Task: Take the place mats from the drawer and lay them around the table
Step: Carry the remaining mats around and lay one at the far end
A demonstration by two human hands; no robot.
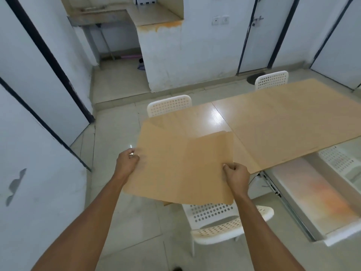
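Head view: you have the place mats (181, 165) out of the open drawer (304, 194) and held in the air over the near corner of the surface (273, 122), above a white chair (224, 222). Your left hand (128, 156) pinches the left edge and your right hand (235, 174) the right edge, fingers (226, 166) closed on the sheets. More than one sheet seems to overlap. No mat looks laid yet; next you likely need to part one and lay it flat before a chair.
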